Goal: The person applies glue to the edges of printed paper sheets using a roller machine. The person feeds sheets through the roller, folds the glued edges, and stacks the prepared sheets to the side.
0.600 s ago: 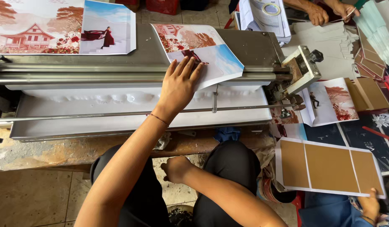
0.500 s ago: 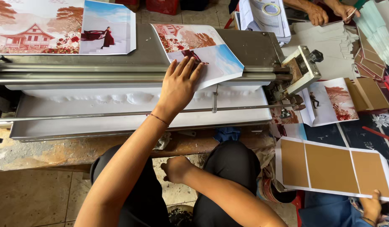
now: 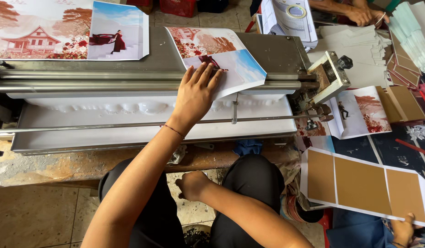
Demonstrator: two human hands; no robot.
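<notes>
My left hand [image 3: 194, 96] lies flat, fingers spread, on a printed sheet [image 3: 230, 64] showing a red house and a figure in red against blue sky. The sheet hangs over the steel rollers [image 3: 106, 80] of a long bench machine, above its white tray [image 3: 129, 126] of wet glue. My right hand [image 3: 193, 183] is curled in a fist low between my knees, under the bench edge. I cannot see anything in it.
A larger print [image 3: 70, 32] lies on the machine's top at far left. At right are the roller's end bracket [image 3: 329, 76], stacked prints [image 3: 359, 110] and card pieces [image 3: 405, 55]. Another person's hand [image 3: 403, 227] holds a sheet with three brown card panels [image 3: 364, 183]. Another person's hands [image 3: 364, 14] work at top right.
The card-panel sheet at lower right has shifted slightly. My hands have stayed where they were.
</notes>
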